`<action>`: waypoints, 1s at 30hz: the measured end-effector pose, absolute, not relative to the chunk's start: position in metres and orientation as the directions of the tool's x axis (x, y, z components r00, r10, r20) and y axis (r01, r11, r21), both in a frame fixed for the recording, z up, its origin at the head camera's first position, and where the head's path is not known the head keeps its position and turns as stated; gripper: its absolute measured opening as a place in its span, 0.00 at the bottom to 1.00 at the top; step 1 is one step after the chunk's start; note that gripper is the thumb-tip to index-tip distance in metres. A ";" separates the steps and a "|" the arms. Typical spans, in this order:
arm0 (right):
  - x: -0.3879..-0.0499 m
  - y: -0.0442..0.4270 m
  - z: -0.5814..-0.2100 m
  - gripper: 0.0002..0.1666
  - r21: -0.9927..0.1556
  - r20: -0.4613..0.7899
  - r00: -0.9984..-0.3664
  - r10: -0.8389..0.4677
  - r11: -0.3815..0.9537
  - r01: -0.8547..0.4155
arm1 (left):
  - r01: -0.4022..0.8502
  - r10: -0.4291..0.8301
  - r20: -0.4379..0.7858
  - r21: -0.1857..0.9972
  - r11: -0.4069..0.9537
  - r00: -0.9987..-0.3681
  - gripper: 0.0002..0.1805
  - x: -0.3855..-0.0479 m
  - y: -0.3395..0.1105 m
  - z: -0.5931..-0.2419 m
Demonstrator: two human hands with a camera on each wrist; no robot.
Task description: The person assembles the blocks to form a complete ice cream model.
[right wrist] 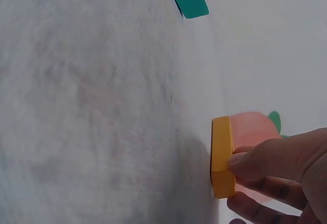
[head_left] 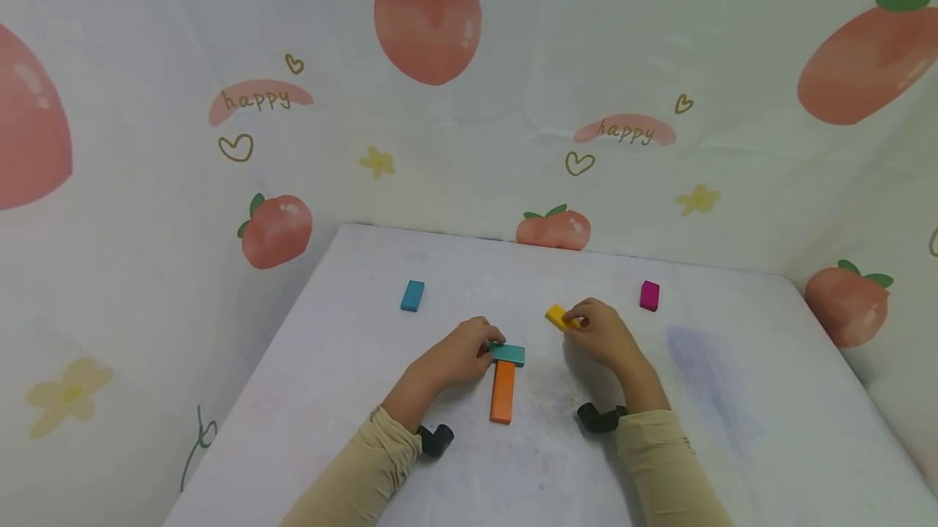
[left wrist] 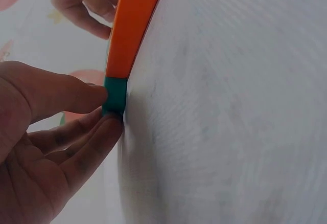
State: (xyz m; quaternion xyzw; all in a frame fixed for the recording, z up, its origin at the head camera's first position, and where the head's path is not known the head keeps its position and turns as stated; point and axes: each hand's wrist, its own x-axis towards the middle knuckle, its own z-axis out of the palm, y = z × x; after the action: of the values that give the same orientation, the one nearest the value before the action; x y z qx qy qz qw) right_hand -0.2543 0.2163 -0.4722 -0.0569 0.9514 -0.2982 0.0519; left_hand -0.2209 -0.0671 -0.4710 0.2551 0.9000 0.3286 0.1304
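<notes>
My left hand pinches the left end of a teal block between thumb and fingers. That block lies crosswise at the far end of a long orange block, making a T shape. In the left wrist view the teal block touches the end of the orange block. Farther back and to the right, my right hand holds a yellow block by its near end. The right wrist view shows the thumb against one face of the yellow block, low at the tabletop.
A blue block lies at the back left of the white table, and a magenta block at the back right. Black wrist cameras sit below each hand. Behind the table hangs a fruit-printed cloth.
</notes>
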 end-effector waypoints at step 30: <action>-0.252 0.170 -0.472 0.09 -0.591 -0.051 -0.955 -0.293 0.779 -0.208 | 0.365 0.526 -0.062 0.652 0.665 -0.848 0.29 -0.223 -0.067 -0.473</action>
State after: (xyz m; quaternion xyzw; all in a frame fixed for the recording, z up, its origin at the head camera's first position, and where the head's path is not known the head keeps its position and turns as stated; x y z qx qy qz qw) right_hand -0.2523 0.1698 -0.4717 -0.1331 0.9406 -0.3043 0.0700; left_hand -0.2231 -0.0673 -0.4726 0.2464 0.9040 0.3270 0.1232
